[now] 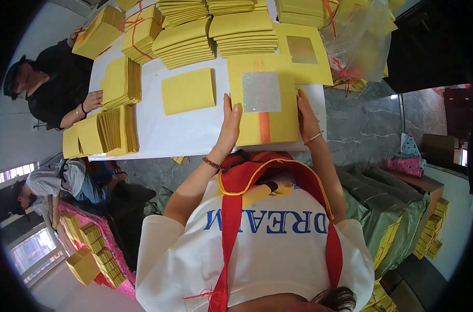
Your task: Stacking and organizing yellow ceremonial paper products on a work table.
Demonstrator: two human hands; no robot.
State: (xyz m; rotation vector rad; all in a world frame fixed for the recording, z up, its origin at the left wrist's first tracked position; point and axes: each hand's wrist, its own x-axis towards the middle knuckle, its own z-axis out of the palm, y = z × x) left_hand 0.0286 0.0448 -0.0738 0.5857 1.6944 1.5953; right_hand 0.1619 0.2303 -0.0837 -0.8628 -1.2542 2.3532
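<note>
A squared stack of yellow paper sheets (251,127) lies near the front edge of the white table. On its top sheet are a silvery square patch (262,91) and an orange-red stripe (264,128) below it. My left hand (230,124) is against the stack's left side, thumb up along the edge. From the right side my right hand (307,118) presses in, its fingers partly hidden behind the edge. The stack is held between both palms. Just left of it a folded yellow sheet (188,91) lies flat, and behind its right corner is another yellow sheet with a brownish square (301,50).
Several folded yellow paper stacks (184,41) line the table's far side, some tied with red string. At the left a co-worker (57,83) touches yellow bundles (123,83). A clear plastic bag (358,36) stands at the far right. Green-wrapped bundles (371,208) are on my right.
</note>
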